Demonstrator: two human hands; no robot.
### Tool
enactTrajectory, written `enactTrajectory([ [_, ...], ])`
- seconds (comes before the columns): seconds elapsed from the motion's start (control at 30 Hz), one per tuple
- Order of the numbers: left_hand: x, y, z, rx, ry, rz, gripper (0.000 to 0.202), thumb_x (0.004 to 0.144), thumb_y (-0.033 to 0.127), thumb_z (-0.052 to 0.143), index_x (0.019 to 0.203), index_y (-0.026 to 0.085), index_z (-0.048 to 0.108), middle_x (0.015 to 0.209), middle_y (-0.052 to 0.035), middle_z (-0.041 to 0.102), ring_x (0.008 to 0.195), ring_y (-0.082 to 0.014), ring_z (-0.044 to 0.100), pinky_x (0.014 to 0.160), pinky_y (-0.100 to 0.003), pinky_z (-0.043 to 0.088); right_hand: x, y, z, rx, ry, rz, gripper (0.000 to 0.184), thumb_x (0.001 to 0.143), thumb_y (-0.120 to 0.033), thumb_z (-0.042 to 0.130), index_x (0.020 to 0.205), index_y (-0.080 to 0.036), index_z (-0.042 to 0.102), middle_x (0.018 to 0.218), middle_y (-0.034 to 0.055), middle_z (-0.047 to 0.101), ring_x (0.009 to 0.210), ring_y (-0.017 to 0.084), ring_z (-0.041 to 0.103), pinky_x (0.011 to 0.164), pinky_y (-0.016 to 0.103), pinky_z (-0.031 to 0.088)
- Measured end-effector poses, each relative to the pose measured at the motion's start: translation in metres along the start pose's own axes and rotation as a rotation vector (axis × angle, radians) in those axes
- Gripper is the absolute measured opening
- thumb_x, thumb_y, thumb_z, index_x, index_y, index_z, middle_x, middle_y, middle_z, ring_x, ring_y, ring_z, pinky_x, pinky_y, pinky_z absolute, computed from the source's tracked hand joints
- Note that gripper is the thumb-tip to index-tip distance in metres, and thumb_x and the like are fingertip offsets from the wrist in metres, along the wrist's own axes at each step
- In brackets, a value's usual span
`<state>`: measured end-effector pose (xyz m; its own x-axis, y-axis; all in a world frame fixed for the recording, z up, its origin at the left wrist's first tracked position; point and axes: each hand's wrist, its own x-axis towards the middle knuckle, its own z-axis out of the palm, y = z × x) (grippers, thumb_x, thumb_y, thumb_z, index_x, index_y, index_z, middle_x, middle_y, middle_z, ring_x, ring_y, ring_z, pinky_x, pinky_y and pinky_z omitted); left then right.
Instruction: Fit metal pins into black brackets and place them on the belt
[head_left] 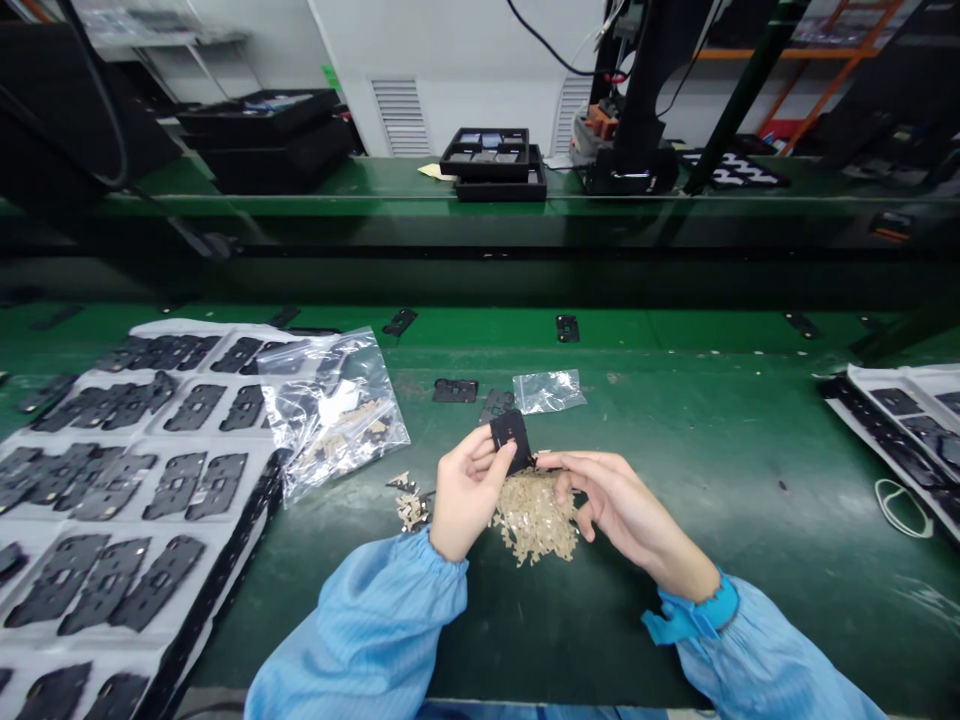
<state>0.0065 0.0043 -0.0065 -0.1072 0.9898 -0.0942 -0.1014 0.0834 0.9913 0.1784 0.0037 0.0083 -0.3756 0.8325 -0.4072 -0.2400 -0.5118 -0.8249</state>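
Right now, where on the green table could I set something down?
Mostly bare table lies between the right hand and rightmost tray, and between the sleeves. It's crowded left, with parts tray and plastic bag, and around the beige pile.

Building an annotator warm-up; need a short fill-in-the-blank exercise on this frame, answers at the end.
1. The left hand holds a flat part whose colour is ____.
2. The heap of beige chips lies on a table whose colour is ____.
3. A blue strap goes around the person's ____ wrist.
4. The large clear bag overlaps the tray on the person's ____ side.

Missing words: black; green; right; left.
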Motion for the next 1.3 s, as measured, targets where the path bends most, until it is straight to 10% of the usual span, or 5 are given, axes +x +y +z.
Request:
enactTrajectory([
  [0.43, -0.001, -0.001, 0.001, -0.013, -0.010, -0.001, 0.031, 0.076, 0.027, 0.065, 0.103, 0.013, 0.062, 0.097, -0.0092, 0.071, 0.091, -0.0200, 0.067, 0.081, -0.026, 0.053, 0.003, 0.005, -0.004, 0.170, -0.038, 0.037, 0.021, 0.079, -0.022, 0.060, 0.095, -0.014, 0.071, 0.094, 0.0086, 0.062, 0.064, 0.011, 0.053, 0.030, 0.012, 0.043],
  [0.7, -0.001, 0.004, 0.001, -0.016, -0.012, -0.016, 0.034, 0.074, 0.030, 0.066, 0.102, 0.012, 0.062, 0.097, -0.0098, 0.071, 0.089, -0.0210, 0.068, 0.083, -0.029, 0.053, 0.005, 0.002, -0.004, 0.282, -0.047, 0.186, 0.020, 0.078, -0.023, 0.062, 0.094, -0.012, 0.070, 0.065, 0.0031, 0.059, 0.050, 0.007, 0.050, 0.031, 0.010, 0.035],
  [1.3, -0.002, 0.013, 0.000, -0.054, -0.141, -0.152, 0.041, 0.069, 0.033, 0.071, 0.101, 0.010, 0.062, 0.095, -0.0125, 0.072, 0.080, -0.0224, 0.069, 0.068, -0.027, 0.057, 0.005, 0.009, -0.003, -0.093, 0.059, 0.003, 0.025, 0.070, -0.034, 0.073, 0.080, -0.012, 0.067, 0.049, -0.0034, 0.052, 0.035, 0.003, 0.038, 0.029, 0.013, 0.030],
])
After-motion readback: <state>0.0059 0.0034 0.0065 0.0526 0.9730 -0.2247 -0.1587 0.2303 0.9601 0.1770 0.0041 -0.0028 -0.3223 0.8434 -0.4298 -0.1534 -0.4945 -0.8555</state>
